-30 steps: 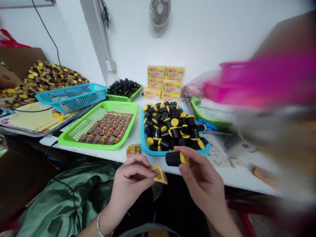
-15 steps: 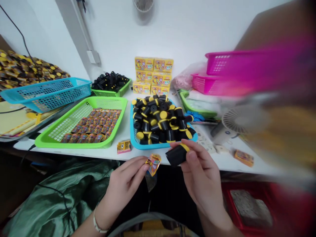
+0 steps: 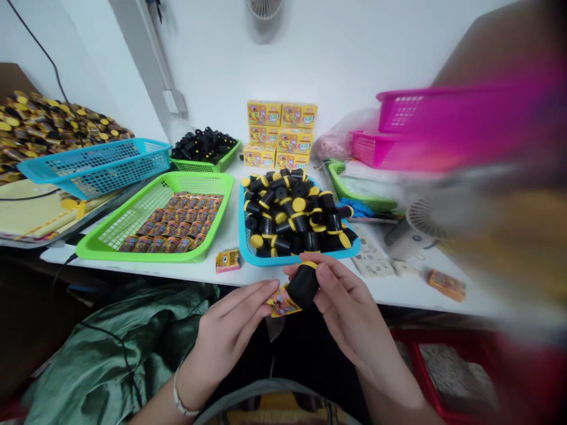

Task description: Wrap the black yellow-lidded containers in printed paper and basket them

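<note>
Between thumb and fingers my left hand (image 3: 225, 324) pinches a small printed orange wrapper (image 3: 283, 302). My right hand (image 3: 345, 301) grips a black cylinder with a yellow rim (image 3: 303, 286), tilted down to the left. The cylinder's lower end meets the wrapper; whether it is inside the wrapper I cannot tell. Just beyond my hands, a blue basket (image 3: 274, 260) holds a heap of black and yellow cylinders. To its left, a green basket (image 3: 142, 256) holds rows of wrapped cylinders.
An orange packet (image 3: 227, 260) lies at the white table's (image 3: 199, 273) front edge. Yellow boxes (image 3: 295, 141) are stacked at the back. Pink baskets (image 3: 401, 112) and a fan (image 3: 420, 218) stand right, another orange packet (image 3: 446, 284) nearby. A blue basket (image 3: 101, 165) stands far left.
My right hand has brought the black cylinder down and left against the wrapper in my left hand. The two were apart before. The view has shifted slightly.
</note>
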Demonstrator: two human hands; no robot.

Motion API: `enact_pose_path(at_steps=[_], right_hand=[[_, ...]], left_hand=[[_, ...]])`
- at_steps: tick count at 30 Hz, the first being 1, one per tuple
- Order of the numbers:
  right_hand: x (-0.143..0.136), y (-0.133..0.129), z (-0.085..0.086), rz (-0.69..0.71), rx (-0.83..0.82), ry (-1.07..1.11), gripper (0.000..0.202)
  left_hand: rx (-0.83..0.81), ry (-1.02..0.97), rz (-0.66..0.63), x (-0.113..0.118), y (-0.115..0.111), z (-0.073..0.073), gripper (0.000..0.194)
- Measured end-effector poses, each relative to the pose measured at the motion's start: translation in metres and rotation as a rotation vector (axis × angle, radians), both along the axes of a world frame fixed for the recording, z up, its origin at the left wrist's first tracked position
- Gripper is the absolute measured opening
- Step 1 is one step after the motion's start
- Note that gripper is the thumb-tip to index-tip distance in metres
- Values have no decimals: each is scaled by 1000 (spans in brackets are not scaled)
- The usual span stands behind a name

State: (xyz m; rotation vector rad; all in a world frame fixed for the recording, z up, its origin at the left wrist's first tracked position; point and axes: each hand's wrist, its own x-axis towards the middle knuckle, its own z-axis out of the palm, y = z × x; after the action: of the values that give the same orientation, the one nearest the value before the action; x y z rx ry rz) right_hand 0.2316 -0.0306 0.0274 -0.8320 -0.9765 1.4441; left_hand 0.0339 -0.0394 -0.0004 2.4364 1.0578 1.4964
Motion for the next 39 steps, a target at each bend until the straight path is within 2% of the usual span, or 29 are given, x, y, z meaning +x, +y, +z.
enact_pose_path(at_steps=[4, 9, 14, 16, 18, 21, 25, 28, 31, 32, 34, 37, 39], right_hand=[[-1, 0, -3, 23, 1, -24, 31], [-3, -1, -9, -21, 63, -49, 29], [-6, -6, -9, -175, 219, -194, 17], [-8, -9, -9, -221, 291, -250, 12], [-12, -12, -10, -225, 322, -245, 12], [-21, -15, -14, -219, 344, -119, 14], [-25, -14, -16, -165, 434, -64, 20], [-19, -12, -15, -116, 476, -132, 23], [-10, -7, -14, -84, 505, -182, 26], [-7, -5, -14, -58, 520, -183, 27], [-1, 0, -13, 17, 535, -159, 27], [5, 5, -12, 188, 530, -130, 32], [7, 4, -11, 259, 519, -178, 32]], left_hand=[[-170, -179, -7, 4, 0, 3, 30], [-388, -386, -61, 12, -2, 3, 27], [-594, -591, -176, 17, -4, 4, 26], [-618, -657, -221, 19, -3, 5, 38], [-561, -675, -217, 19, -1, 6, 48], [-363, -578, -159, 18, 2, 8, 52], [-118, -378, -86, 14, 5, 13, 40], [-58, -285, -80, 11, 6, 15, 35], [-87, -267, -56, 11, 3, 13, 41], [-147, -298, -56, 13, 2, 12, 43], [-390, -430, -107, 16, 0, 12, 41], [-869, -720, -354, 22, 1, 12, 33], [-1084, -923, -502, 26, 4, 13, 33]])
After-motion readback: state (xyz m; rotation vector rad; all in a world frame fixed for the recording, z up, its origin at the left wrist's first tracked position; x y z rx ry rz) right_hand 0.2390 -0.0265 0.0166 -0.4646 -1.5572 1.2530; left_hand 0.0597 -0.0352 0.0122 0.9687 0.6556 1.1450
